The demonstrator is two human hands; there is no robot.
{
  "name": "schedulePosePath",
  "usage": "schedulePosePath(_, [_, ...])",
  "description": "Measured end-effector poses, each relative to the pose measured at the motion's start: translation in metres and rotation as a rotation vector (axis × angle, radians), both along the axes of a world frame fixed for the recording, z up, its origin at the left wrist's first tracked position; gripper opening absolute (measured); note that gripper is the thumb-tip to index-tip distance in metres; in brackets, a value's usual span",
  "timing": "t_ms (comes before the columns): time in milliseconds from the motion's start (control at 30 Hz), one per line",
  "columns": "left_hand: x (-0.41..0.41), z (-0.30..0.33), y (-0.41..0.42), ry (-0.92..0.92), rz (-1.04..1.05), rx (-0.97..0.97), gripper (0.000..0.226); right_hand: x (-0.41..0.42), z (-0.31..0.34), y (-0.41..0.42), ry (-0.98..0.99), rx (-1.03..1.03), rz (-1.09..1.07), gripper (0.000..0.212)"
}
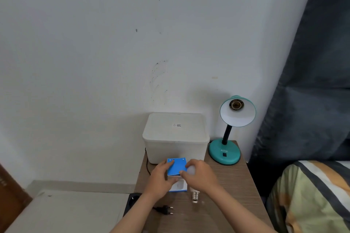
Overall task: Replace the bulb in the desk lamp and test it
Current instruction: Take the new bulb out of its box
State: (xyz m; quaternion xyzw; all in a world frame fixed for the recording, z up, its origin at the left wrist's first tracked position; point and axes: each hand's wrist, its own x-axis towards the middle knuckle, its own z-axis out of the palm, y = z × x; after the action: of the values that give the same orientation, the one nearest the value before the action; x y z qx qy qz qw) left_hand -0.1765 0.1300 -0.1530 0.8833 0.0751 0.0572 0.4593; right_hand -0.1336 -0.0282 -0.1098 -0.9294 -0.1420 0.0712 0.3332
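A teal desk lamp [225, 152] stands at the back right of the wooden table [236, 195]. Its shade [238, 113] tilts toward me and the socket [236, 104] inside holds no bulb. My left hand [161, 178] grips a blue and white bulb box [176, 168] with its flap open. My right hand [199, 175] holds a white bulb [191, 170] beside the box, with the metal screw base [195, 196] pointing toward me. The lamp's black plug [166, 210] lies unplugged on the table's near left.
A white lidded plastic bin [175, 136] stands behind the box against the wall. A black power strip [132, 201] hangs at the table's left edge. A dark curtain [306, 81] and a striped pillow [310, 195] are on the right.
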Motion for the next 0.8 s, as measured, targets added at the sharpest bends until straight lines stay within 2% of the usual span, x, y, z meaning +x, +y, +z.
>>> schedulePosePath(67, [0.001, 0.004, -0.003, -0.011, 0.012, 0.054, 0.068, 0.003, 0.006, -0.009, 0.126, 0.144, -0.018, 0.028])
schedulePosePath(167, [0.002, 0.014, -0.01, -0.054, 0.026, 0.104, 0.067, 0.007, 0.019, -0.035, 0.321, 0.323, 0.003, 0.035])
schedulePosePath(333, [0.015, 0.043, -0.032, -0.225, 0.04, 0.069, 0.053, 0.005, 0.049, -0.083, 0.273, 0.529, -0.076, 0.032])
schedulePosePath(400, [0.026, 0.057, -0.047, -0.301, 0.022, 0.062, 0.049, 0.004, 0.061, -0.097, 0.208, 0.654, -0.153, 0.029])
schedulePosePath(467, [0.039, 0.072, -0.063, -0.366, 0.001, 0.051, 0.046, 0.009, 0.068, -0.109, 0.08, 0.685, -0.221, 0.028])
schedulePosePath(567, [0.06, 0.094, -0.087, -0.457, -0.024, 0.028, 0.043, 0.022, 0.07, -0.126, -0.084, 0.726, -0.245, 0.038])
schedulePosePath(667, [0.083, 0.113, -0.105, -0.536, -0.049, 0.018, 0.04, 0.033, 0.074, -0.135, -0.275, 0.642, -0.27, 0.049])
schedulePosePath(800, [0.114, 0.134, -0.119, -0.589, -0.077, 0.025, 0.038, 0.044, 0.083, -0.131, -0.58, 0.505, -0.406, 0.051])
